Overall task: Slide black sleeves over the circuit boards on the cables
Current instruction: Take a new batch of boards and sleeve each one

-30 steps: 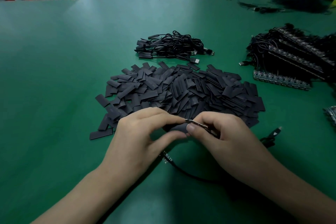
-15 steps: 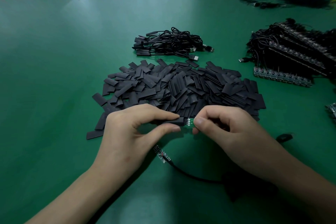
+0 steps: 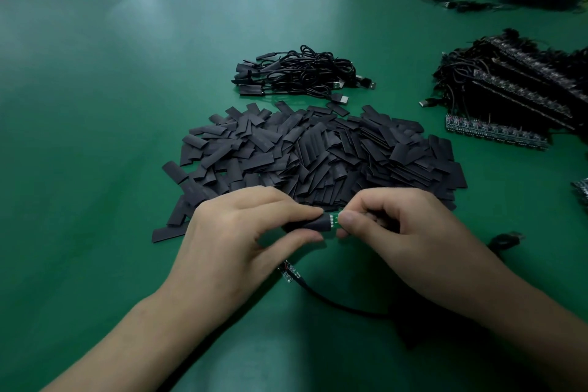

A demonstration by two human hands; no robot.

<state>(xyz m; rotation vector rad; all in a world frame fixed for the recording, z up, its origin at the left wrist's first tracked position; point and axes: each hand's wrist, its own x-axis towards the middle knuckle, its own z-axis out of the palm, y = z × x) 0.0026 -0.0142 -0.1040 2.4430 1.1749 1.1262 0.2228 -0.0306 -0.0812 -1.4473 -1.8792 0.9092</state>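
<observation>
Green table (image 3: 95, 105) carries the sleeve pile (image 3: 318, 153). Just nearer than it, your left hand (image 3: 235, 242) pinches a black sleeve (image 3: 313, 224). Your right hand (image 3: 401, 232) pinches the circuit board (image 3: 334, 219).

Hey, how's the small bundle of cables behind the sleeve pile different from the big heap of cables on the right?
The small bundle is loosely tangled; the big heap is far larger, stacked in rows. The small bundle's ends wear black sleeves; the big heap's show bare circuit boards. Both are black cables with USB plugs on the green table.
</observation>
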